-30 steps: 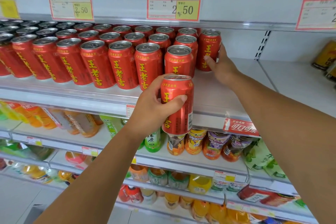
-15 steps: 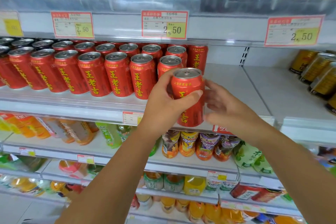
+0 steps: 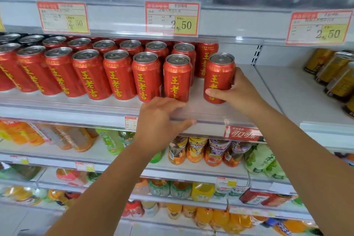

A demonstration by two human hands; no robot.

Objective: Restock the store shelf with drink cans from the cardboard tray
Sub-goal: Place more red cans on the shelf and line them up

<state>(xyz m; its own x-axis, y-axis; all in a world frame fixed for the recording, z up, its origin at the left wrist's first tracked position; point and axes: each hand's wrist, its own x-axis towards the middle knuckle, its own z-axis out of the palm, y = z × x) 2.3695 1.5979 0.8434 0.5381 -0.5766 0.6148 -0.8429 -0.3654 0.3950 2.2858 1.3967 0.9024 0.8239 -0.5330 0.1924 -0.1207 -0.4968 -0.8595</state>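
Note:
A red drink can (image 3: 219,77) with yellow characters stands upright on the white shelf (image 3: 247,90), at the right end of the front row of matching red cans (image 3: 118,74). My right hand (image 3: 239,92) grips it from the right side, thumb across its lower front. My left hand (image 3: 162,122) holds nothing; its relaxed fingers hover at the clear lip of the shelf, just below the neighbouring can (image 3: 177,77). The cardboard tray is out of view.
Gold cans (image 3: 333,74) stand on the shelf section to the right, beyond a bare stretch. Price tags (image 3: 172,18) hang on the rail above. Bottled juices and teas (image 3: 199,151) fill the lower shelves. Water bottles sit on the top shelf.
The can went from my left hand to my right hand and now stands on the shelf at the row's right end. My left hand let go and dropped to the shelf edge.

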